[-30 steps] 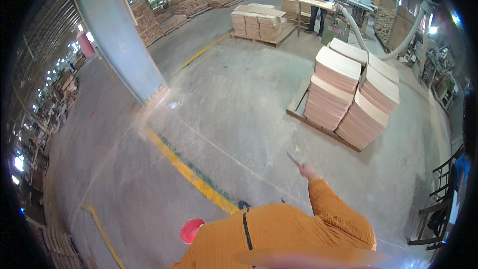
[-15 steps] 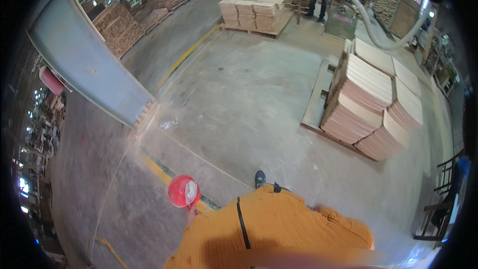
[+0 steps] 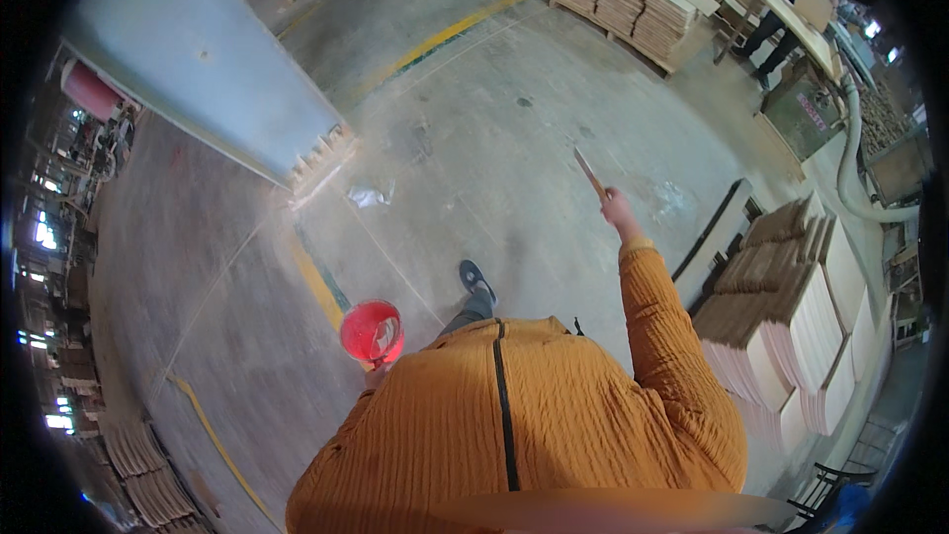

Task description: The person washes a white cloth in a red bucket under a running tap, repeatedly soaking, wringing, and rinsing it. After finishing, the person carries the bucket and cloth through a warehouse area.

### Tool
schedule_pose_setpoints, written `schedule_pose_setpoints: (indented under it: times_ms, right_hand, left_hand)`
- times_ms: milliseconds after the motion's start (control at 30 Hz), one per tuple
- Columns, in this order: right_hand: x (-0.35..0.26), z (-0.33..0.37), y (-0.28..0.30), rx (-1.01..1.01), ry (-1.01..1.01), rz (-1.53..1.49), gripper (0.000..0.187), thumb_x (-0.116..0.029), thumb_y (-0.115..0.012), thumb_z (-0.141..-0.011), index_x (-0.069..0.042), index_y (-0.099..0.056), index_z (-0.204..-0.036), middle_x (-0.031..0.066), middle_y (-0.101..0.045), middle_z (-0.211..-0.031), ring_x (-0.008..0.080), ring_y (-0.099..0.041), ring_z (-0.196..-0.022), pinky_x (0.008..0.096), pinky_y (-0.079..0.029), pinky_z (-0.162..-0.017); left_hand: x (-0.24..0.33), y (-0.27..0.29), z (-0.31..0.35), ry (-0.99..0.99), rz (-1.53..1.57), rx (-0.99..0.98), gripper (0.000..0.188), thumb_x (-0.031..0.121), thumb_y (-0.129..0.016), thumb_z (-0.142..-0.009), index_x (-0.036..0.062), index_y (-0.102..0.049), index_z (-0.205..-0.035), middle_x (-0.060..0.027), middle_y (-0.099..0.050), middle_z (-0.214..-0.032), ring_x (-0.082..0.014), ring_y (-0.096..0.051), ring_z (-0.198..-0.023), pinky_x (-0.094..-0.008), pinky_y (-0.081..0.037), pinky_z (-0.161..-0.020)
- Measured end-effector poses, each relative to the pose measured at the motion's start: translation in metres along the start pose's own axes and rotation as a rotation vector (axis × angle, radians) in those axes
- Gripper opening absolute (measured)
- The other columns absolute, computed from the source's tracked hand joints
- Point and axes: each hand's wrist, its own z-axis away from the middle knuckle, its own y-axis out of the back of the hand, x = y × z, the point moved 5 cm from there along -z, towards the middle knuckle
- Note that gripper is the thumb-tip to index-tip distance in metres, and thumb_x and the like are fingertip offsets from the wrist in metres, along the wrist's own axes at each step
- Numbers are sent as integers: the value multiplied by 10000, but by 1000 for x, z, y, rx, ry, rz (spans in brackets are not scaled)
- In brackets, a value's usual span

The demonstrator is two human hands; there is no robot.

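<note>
At my lower left, my left hand [image 3: 376, 374] is closed at the near rim of a small red bucket [image 3: 358, 336]. The bucket's mouth faces up and something whitish shows inside. Most of the left hand is hidden below the bucket and my orange sleeve. My right arm reaches forward over the floor, and its hand [image 3: 618, 213] is closed around a slim tool [image 3: 589, 172] with a brownish handle and a narrow, thin end pointing ahead and left. Whether it is a knife or a scraper I cannot tell.
A grey steel column [image 3: 213, 64] stands at the left. Crumpled white litter [image 3: 370, 196] lies on the floor. Stacked wooden panels [image 3: 791, 316] sit at right, with further stacks [image 3: 628, 0] ahead. A person [image 3: 776, 35] works at a bench, far right. Yellow lines mark the floor.
My right arm has swung out forward, bringing the hand and slim tool into view. The view has turned left and down; the right-hand panels appear nearer. The bucket stays in my left hand.
</note>
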Motion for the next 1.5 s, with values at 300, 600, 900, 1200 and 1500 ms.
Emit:
schedule_pose_setpoints:
  times_ms: [300, 600, 900, 1200, 1500]
  right_hand:
    - [114, 77, -94, -528, -928, -166, 252, -137, -479, -736, 6, -535, -536, 138, -515, -475, 243, -498, -360, 354, -382, -353]
    - [109, -70, -125, -668, -1028, -149, 200, -180, -534, -707, 8, -570, -649, 139, -557, -569, 244, -554, -499, 358, -416, -471]
    - [-19, -621, 15, 35, -299, -27, 210, -171, -440, -768, -33, -536, -894, 108, -544, -573, 230, -551, -514, 341, -415, -447]
    - [-50, -807, 1, -162, -430, 121, 260, -185, -419, -735, -93, -523, -955, 152, -575, -748, 309, -558, -719, 384, -443, -591]
    - [-27, -719, -111, -600, -1087, 39, 165, -181, -576, -650, -21, -606, -684, 145, -585, -666, 251, -579, -643, 369, -445, -554]
  left_hand:
    - [276, -28, -109, -48, 163, -275, 271, 278, -602, -693, 74, -436, -627, -48, -441, -493, -158, -444, -364, -285, -340, -302]
    - [559, -117, -174, -141, 304, -219, 261, 267, -609, -692, 82, -425, -696, -31, -422, -478, -145, -416, -339, -280, -335, -292]
    - [731, -213, -204, -96, 431, -375, 299, 305, -590, -703, 107, -410, -568, -27, -411, -446, -148, -404, -333, -282, -329, -299]
    - [935, -268, -331, -220, -130, -127, 254, 274, -592, -687, 93, -444, -589, -33, -435, -460, -129, -435, -376, -264, -338, -351]
    - [1199, -312, -409, -248, 29, -221, 241, 262, -589, -684, 86, -448, -598, -37, -439, -466, -133, -438, -379, -265, -341, -350]
